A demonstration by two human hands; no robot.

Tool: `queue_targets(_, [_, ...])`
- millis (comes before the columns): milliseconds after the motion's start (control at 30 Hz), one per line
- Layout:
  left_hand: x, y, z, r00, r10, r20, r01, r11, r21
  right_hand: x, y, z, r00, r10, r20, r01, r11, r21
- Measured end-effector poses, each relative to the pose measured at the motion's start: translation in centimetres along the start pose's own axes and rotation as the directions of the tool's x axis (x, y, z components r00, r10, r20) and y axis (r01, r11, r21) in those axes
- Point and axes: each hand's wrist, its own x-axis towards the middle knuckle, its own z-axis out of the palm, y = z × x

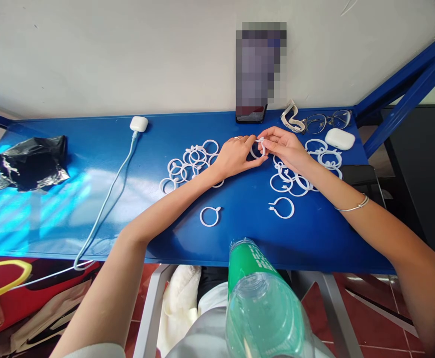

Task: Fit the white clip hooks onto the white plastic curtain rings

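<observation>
Just below the phone (250, 113) that leans on the wall, both hands meet over the blue table (90, 164). The left hand (235, 156) and the right hand (286, 146) each have their fingers pinched narrow on one white ring (258, 148), held a little above the tabletop between them. The right thumb and forefinger seem to be on its small clasp end, though that detail is too small to be sure of.

It looks like the handling of a single ring, taken from one of two heaps. A pile of rings (191, 164) lies below and left of the phone, and another pile (299, 174) lies below and right of it. Two loose rings (210, 216) (282, 207) lie further below the phone, towards the near edge.

I judge the clasp calls for a steady pinch from one hand while the other works the split.
</observation>
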Motion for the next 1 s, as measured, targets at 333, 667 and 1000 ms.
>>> queue_targets(333, [0.08, -0.24, 0.35, 0.999, 0.03, -0.012, -0.03, 0.999, 0.012, -0.05, 0.11, -0.19, 1.0, 0.008, 0.029, -0.008, 1.0, 0.01])
queue_targets(667, [0.17, -0.33, 0.52, 0.999, 0.045, 0.006, -0.045, 0.999, 0.028, -0.05, -0.04, -0.1, 0.999, 0.009, 0.049, -0.008, 1.0, -0.024])
queue_targets(1000, [0.19, -0.41, 0.57, 0.998, 0.061, 0.001, -0.061, 0.998, 0.01, 0.05, 0.06, -0.03, 0.999, 0.004, 0.043, -0.002, 0.999, -0.052])
